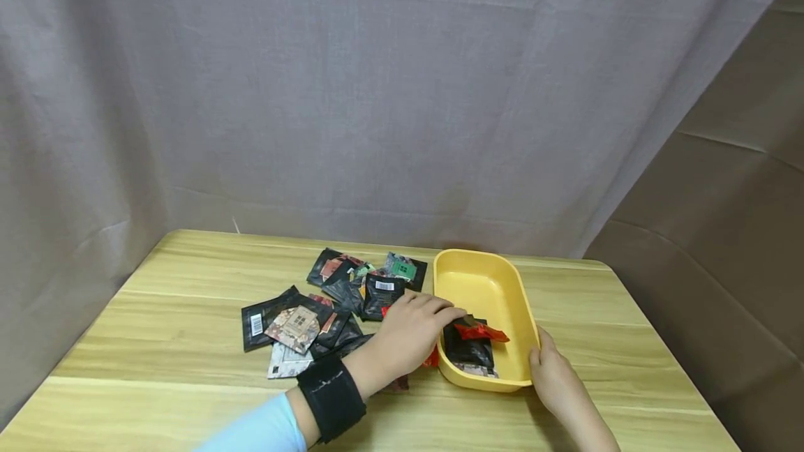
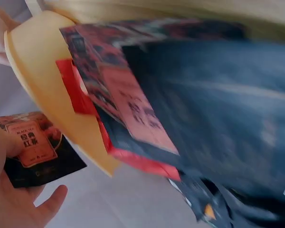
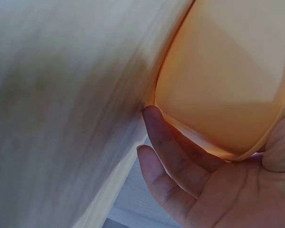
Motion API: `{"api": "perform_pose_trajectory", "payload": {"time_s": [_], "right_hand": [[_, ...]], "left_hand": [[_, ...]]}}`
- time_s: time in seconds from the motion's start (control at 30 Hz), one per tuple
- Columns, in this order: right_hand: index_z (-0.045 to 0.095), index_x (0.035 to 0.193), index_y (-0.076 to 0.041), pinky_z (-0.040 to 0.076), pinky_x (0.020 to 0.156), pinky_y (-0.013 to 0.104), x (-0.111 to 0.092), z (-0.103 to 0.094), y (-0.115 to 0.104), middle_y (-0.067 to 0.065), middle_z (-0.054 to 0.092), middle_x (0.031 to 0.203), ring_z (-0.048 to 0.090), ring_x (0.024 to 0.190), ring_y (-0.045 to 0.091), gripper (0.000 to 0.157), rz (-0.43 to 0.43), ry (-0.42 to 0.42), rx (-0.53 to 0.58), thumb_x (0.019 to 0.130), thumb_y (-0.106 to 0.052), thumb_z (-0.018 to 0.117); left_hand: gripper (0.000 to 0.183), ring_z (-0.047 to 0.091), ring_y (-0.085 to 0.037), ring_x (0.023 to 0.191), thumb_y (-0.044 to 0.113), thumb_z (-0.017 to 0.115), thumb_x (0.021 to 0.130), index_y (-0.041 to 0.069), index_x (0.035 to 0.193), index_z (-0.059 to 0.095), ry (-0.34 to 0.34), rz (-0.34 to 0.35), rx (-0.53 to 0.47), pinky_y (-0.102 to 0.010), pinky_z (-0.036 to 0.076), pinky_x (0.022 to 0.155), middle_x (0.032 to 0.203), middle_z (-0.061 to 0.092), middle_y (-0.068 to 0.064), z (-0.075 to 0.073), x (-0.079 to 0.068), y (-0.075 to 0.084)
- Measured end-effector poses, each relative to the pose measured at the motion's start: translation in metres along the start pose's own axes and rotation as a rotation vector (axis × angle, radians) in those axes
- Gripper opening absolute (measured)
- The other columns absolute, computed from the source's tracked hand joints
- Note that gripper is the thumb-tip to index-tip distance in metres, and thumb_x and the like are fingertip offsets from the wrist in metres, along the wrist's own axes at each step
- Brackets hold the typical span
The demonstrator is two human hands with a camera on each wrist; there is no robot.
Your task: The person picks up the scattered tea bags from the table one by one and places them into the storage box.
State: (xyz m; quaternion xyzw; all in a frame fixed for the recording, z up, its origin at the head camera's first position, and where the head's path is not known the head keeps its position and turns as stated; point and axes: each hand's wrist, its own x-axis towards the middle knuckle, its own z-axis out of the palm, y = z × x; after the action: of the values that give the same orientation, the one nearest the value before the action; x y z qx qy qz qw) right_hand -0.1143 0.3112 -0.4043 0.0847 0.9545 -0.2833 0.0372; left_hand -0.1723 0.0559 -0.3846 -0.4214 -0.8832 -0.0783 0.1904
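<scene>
Closest to the head camera, at 7 o'clock, your light-blue sleeve [image 1: 257, 427] ends in a black wristband [image 1: 331, 396].

Under everything spreads the wood-grain worktop [image 1: 157, 340]. Toward 3 o'clock from its middle you have the deep yellow tray [image 1: 467, 281]; expect it to be light and fairly stiff, best held by rim and wall together. Your right grip [image 1: 555, 372] does that at the tray's 4 o'clock corner, thumb and fingers clamped on it.

At the tray's 9 o'clock lies a loose heap of tea sachets [image 1: 336, 330], overlapping at all angles. Judge them light and limp, with slick faces that could slide over one another, so lift each by one edge. Inside the tray, toward 7 o'clock, rests a black sachet [image 1: 467, 351].

Your left grip [image 1: 408, 333] is over the tray's 9 o'clock rim, closed in a pinch on a black-tea sachet [image 2: 38, 149], its label facing the left wrist camera. It should weigh little and bend readily; pinch near a sealed margin and press gently, since squeezing the middle could crush the contents.
</scene>
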Motion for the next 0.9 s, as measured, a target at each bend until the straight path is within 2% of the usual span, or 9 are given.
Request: {"api": "perform_pose_trajectory", "payload": {"time_s": [0.2,0.47,0.6,0.73,0.9], "right_hand": [[0.017,0.149,0.016,0.036,0.102,0.067,0.001,0.003,-0.001,0.042,0.037,0.14,0.041,0.127,0.055,0.053,-0.01,-0.002,0.007,0.105,-0.011,0.028],[0.017,0.149,0.015,0.037,0.099,0.068,-0.002,-0.001,0.002,0.043,0.039,0.137,0.043,0.124,0.057,0.052,-0.018,0.009,-0.004,0.105,-0.011,0.028],[0.018,0.148,0.015,0.038,0.098,0.069,-0.002,-0.001,0.003,0.044,0.04,0.136,0.044,0.124,0.057,0.052,-0.026,0.013,-0.005,0.105,-0.011,0.028],[0.017,0.148,0.016,0.037,0.099,0.069,-0.001,0.0,0.003,0.044,0.038,0.137,0.043,0.125,0.057,0.052,-0.022,0.01,0.001,0.105,-0.01,0.028],[0.018,0.148,0.016,0.037,0.099,0.068,0.0,0.002,0.004,0.044,0.04,0.136,0.045,0.123,0.057,0.051,-0.02,0.021,-0.001,0.105,-0.01,0.029]], "left_hand": [[0.038,0.059,-0.013,0.115,0.015,0.058,0.099,0.03,0.135,0.061,-0.049,0.044,0.027,-0.03,0.047,0.093,0.124,0.064,0.007,0.011,0.014,0.011],[0.043,0.058,-0.01,0.116,0.015,0.059,0.099,0.034,0.138,0.057,-0.101,0.099,0.039,-0.029,0.045,0.094,0.127,0.062,0.011,0.018,0.03,0.025],[0.039,0.059,-0.01,0.116,0.025,0.058,0.101,0.032,0.139,0.057,-0.133,0.095,0.013,-0.029,0.046,0.094,0.128,0.062,0.012,0.019,0.033,0.03],[0.041,0.057,-0.01,0.12,0.039,0.054,0.102,0.031,0.143,0.054,-0.19,0.067,-0.019,-0.033,0.043,0.101,0.135,0.059,0.011,0.021,0.031,0.033],[0.047,0.049,-0.011,0.131,0.045,0.05,0.102,0.031,0.146,0.05,-0.238,0.039,-0.036,-0.039,0.039,0.108,0.145,0.051,0.008,0.015,0.027,0.034]]}}
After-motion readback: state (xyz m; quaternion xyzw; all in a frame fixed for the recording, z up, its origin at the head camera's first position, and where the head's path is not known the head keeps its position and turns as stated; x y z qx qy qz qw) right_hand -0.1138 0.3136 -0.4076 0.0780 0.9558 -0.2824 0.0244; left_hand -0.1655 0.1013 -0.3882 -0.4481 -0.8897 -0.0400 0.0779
